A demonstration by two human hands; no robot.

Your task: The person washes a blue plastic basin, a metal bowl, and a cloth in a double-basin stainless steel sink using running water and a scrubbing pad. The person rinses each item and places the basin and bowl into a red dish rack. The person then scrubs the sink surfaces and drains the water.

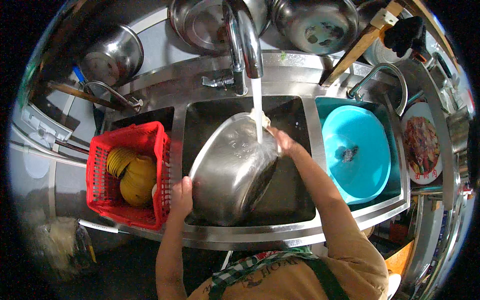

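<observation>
A large stainless steel basin (228, 168) stands tilted in the middle sink compartment (292, 187). My left hand (182, 197) grips its rim on the left. At the upper right of the basin, my right hand (283, 141) holds a pale cloth (260, 118) against the rim; the hand is slightly blurred and its fingers are partly hidden. Water (257, 101) pours from the chrome faucet (253, 52) and splashes on the basin's wall near my right hand.
To the left, a red plastic basket (161, 187) holds stacked yellow bowls (137, 180). A blue tub (378, 161) with a dark scrubber (345, 153) sits in the right compartment. Metal bowls (315, 22) line the back. A wooden post (347, 56) and a second faucet (390, 67) rise at the right.
</observation>
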